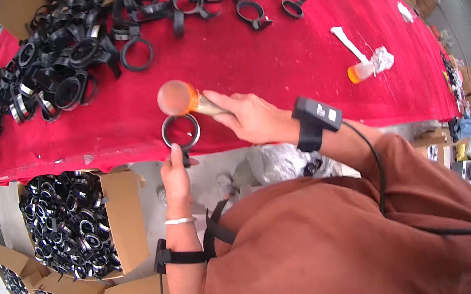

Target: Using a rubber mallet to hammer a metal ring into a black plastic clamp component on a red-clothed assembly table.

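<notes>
Grasping the mallet [195, 100] by its pale handle, the person's right hand [255, 116] has its grip wrapped firmly around it, the orange-rimmed, translucent head just beyond a black ring [197, 132]. That ring is at the near edge of the red-covered table [297, 68], and the left hand [176, 180] grips its lower side between thumb and fingers. Whether the mallet head touches the ring cannot be told. A large heap of black rings [71, 59] spreads over the far and left parts of the table. To the right, well apart from the hands, lies a second mallet [361, 70] with a white handle, its head against crumpled plastic [383, 59]. Below the table's edge at left, an open cardboard box [127, 221] holds many more rings.
</notes>
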Action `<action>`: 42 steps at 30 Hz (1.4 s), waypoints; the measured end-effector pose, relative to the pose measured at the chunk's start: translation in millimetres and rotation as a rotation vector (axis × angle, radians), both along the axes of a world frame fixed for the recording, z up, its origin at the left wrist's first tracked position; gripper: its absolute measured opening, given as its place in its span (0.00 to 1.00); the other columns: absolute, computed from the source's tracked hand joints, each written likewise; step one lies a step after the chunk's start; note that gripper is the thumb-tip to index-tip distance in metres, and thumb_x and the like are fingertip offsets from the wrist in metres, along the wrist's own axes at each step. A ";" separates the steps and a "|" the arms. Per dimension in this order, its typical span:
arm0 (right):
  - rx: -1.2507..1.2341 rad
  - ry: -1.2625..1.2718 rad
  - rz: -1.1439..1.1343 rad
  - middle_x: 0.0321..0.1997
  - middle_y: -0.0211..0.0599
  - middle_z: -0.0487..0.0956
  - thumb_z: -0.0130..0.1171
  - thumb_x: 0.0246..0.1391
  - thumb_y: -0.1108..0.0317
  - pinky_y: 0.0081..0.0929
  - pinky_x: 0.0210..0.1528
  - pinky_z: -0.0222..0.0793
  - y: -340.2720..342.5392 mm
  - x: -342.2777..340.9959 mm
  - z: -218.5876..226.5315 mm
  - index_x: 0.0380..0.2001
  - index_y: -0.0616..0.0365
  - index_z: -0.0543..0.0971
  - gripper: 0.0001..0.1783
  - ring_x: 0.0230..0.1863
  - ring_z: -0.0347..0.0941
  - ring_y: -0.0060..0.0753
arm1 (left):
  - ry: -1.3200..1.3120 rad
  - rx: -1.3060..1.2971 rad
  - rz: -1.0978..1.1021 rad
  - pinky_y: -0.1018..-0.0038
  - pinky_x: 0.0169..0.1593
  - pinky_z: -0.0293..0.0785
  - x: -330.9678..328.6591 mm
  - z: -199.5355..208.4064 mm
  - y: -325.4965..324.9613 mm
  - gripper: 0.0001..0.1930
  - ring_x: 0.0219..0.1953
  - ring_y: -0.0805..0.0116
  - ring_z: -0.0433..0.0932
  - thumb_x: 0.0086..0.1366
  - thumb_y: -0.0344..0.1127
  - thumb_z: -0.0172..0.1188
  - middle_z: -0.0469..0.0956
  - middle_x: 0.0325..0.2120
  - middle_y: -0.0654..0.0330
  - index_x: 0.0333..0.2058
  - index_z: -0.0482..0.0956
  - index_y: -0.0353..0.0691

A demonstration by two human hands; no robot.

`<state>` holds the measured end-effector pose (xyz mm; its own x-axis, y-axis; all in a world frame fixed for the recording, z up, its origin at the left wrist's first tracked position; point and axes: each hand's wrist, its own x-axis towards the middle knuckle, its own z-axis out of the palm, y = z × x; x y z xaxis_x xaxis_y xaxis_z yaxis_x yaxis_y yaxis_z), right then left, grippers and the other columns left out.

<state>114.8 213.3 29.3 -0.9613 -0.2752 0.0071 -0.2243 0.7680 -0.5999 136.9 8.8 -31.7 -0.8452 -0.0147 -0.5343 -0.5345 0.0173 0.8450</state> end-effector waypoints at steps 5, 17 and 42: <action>-0.249 -0.089 -0.104 0.36 0.57 0.75 0.51 0.55 0.65 0.43 0.36 0.70 8.8 15.5 4.2 0.56 0.59 0.62 0.25 0.36 0.74 0.59 | -0.054 0.027 0.047 0.74 0.38 0.65 -1.3 -8.1 0.7 0.23 0.28 0.73 0.71 0.65 0.53 0.47 0.76 0.21 0.59 0.27 0.75 0.35; -0.317 -0.117 -0.175 0.39 0.54 0.73 0.56 0.52 0.66 0.38 0.42 0.68 24.0 68.0 -8.4 0.50 0.64 0.67 0.23 0.42 0.72 0.53 | 0.120 0.211 -0.038 0.72 0.39 0.76 10.3 -24.3 -15.9 0.18 0.36 0.69 0.75 0.64 0.43 0.53 0.74 0.32 0.55 0.37 0.71 0.29; 0.010 0.068 -0.048 0.26 0.44 0.68 0.55 0.50 0.70 0.39 0.27 0.66 -2.1 115.5 -11.5 0.59 0.51 0.62 0.31 0.26 0.68 0.48 | 0.279 0.004 -0.116 0.77 0.38 0.65 14.5 -30.8 -19.6 0.13 0.31 0.77 0.68 0.65 0.38 0.50 0.74 0.26 0.64 0.30 0.75 0.33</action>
<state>230.3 211.1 17.8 -0.9707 -0.2297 0.0705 -0.2275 0.7846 -0.5768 151.4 -10.8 -62.4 -0.9553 0.0920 -0.2810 -0.2763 0.0606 0.9592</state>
